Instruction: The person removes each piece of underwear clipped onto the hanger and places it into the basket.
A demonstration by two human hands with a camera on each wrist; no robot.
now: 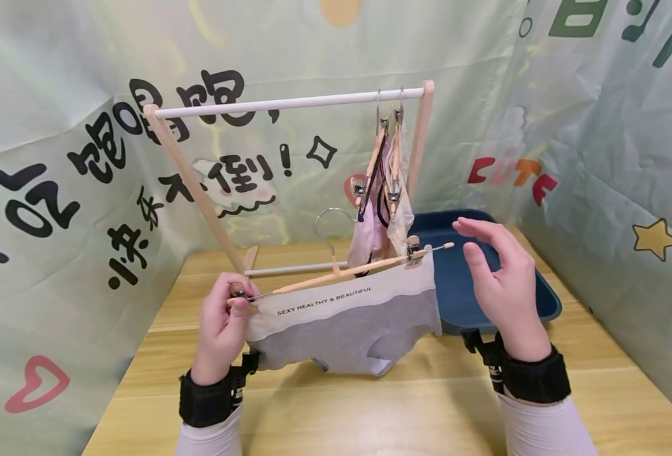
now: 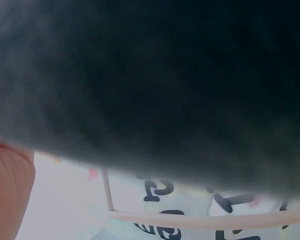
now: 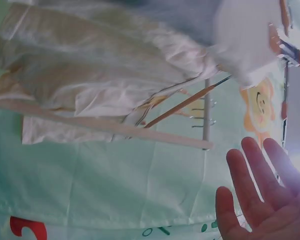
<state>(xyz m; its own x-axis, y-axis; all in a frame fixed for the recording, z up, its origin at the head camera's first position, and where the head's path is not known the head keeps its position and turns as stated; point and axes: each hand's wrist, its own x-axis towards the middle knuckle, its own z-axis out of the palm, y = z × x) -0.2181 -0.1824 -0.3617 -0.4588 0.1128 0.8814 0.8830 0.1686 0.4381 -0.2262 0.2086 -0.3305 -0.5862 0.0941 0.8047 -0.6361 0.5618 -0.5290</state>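
Note:
A pair of grey underpants (image 1: pixel 341 335) with a cream printed waistband hangs from a clip hanger (image 1: pixel 313 280) with a silver hook. My left hand (image 1: pixel 221 329) grips the hanger's left end at its metal clip, the waistband corner just beneath. At the other end, a second clip (image 1: pixel 413 252) bites the waistband's right corner. My right hand (image 1: pixel 507 278) is held off to the right of that end, fingers straight, touching nothing; the right wrist view shows its spread fingers (image 3: pixel 262 175). Dark blur covers most of the left wrist view.
Behind the underpants stands a small garment rack (image 1: pixel 290 102) with a white rail. Two hangers with pale garments (image 1: pixel 370 234) hang near its right end. A dark blue tray (image 1: pixel 455 304) lies on the wooden table (image 1: pixel 427 405) at right. Printed cloth walls (image 1: pixel 586 126) surround the table.

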